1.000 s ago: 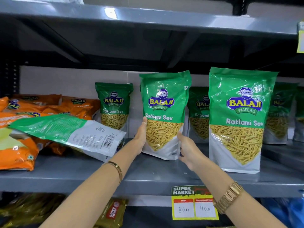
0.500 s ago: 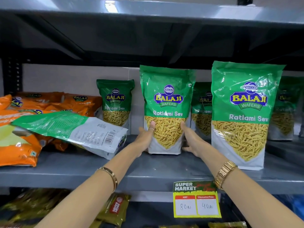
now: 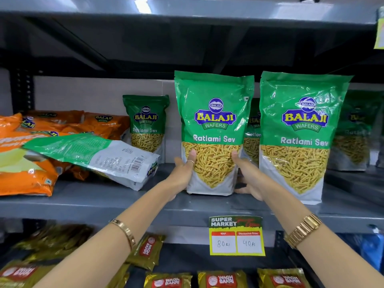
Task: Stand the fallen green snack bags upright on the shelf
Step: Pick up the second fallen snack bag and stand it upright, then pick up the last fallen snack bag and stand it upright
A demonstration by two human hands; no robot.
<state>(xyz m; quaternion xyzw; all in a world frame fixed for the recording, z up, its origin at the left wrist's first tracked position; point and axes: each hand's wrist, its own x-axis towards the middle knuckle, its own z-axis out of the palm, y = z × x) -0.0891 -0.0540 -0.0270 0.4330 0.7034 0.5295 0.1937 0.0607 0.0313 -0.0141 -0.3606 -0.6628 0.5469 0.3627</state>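
At centre frame, the left hand [image 3: 184, 173] and right hand [image 3: 248, 179] clasp the green snack bag [image 3: 214, 129] low on its sides, fingers wrapped round crinkly, slippery film that looks light and soft, best held near its base.

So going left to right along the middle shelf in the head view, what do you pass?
Orange snack bags → fallen green snack bag → small-looking upright green bag at the back → green bag held by both hands → upright green bag.
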